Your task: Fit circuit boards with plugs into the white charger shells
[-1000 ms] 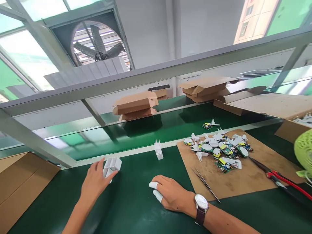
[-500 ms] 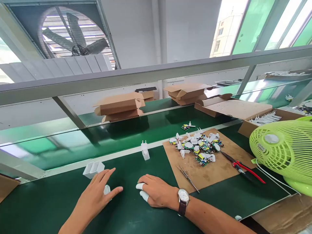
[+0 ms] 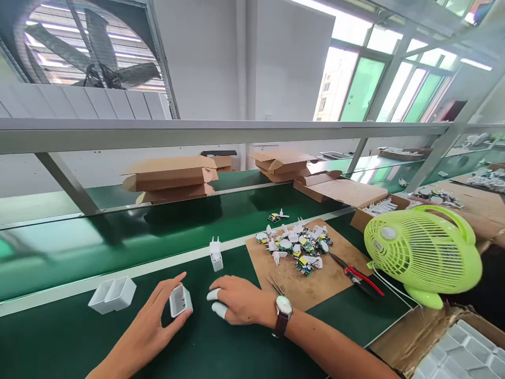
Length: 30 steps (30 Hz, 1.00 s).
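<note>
My left hand [image 3: 155, 310] has its thumb and fingers around a small white plastic charger housing [image 3: 180, 301], whose open side faces up toward me. Palm down on the green mat, my right hand [image 3: 240, 301] holds nothing that I can see; its fingers are loosely bent and slightly apart, two of them in white finger cots. Beyond it stands a white charger housing with a two-pin plug top [image 3: 215, 255]. Left of my left hand sit more open white housings [image 3: 112, 295], side by side.
Brown board [image 3: 315, 292] carries a pile of circuit boards with white plugs [image 3: 295, 242], tweezers [image 3: 275, 286] and red-handled pliers [image 3: 355, 273]. A green fan [image 3: 422, 252] stands at right, above a box of white trays [image 3: 461, 352]. Cardboard boxes [image 3: 169, 176] lie behind the belt.
The view has swung to the right. The housing at my left hand, mostly hidden before, now shows between thumb and fingers. My right hand stays resting on the mat.
</note>
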{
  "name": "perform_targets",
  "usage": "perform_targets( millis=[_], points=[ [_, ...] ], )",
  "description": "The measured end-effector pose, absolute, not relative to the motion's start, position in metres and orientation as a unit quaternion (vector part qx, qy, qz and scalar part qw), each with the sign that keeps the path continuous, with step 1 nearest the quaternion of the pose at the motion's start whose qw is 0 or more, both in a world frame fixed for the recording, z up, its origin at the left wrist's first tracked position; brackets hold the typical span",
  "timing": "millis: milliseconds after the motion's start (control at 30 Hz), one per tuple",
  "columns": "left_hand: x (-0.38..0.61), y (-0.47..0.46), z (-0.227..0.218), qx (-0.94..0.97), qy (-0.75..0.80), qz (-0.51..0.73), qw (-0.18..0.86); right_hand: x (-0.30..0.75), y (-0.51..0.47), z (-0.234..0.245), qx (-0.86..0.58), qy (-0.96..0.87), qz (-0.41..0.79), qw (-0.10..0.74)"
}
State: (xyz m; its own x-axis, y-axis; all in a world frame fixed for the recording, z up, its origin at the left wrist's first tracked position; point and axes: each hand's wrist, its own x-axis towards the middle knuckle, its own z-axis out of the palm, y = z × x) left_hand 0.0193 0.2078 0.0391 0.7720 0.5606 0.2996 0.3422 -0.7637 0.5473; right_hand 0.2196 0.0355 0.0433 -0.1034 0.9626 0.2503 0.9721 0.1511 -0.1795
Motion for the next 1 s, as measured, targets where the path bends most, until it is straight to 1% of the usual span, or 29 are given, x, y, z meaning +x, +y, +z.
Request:
perform_targets(
  millis=[100, 200, 367, 533, 700, 867, 1000],
  points=[
    [0.029, 0.196, 0.019, 0.889, 0.231, 0.222, 0.327, 0.265, 0.03, 0.07, -0.738, -0.665, -0.029, 0.115],
    [0.029, 0.191, -0.003, 0.867, 0.25, 0.208, 0.378, 0.324, 0.024, 0.091, -0.799, -0.595, -0.046, 0.08],
    [0.027, 0.19, -0.016, 0.856, 0.268, 0.156, 0.415, 0.408, 0.031, 0.108, -0.875, -0.482, -0.045, -0.002],
    [0.029, 0.19, -0.015, 0.849, 0.283, 0.15, 0.42, 0.435, 0.056, 0.108, -0.88, -0.471, -0.014, -0.057],
    [0.03, 0.192, -0.013, 0.856, 0.263, 0.101, 0.433, 0.428, 0.073, 0.11, -0.874, -0.482, -0.008, -0.059],
    [0.032, 0.189, -0.008, 0.85, 0.251, 0.13, 0.444, 0.415, 0.065, 0.133, -0.88, -0.472, -0.037, -0.038],
    [0.034, 0.183, -0.004, 0.856, 0.23, 0.157, 0.436, 0.384, 0.036, 0.157, -0.864, -0.502, -0.047, 0.005]
  ],
)
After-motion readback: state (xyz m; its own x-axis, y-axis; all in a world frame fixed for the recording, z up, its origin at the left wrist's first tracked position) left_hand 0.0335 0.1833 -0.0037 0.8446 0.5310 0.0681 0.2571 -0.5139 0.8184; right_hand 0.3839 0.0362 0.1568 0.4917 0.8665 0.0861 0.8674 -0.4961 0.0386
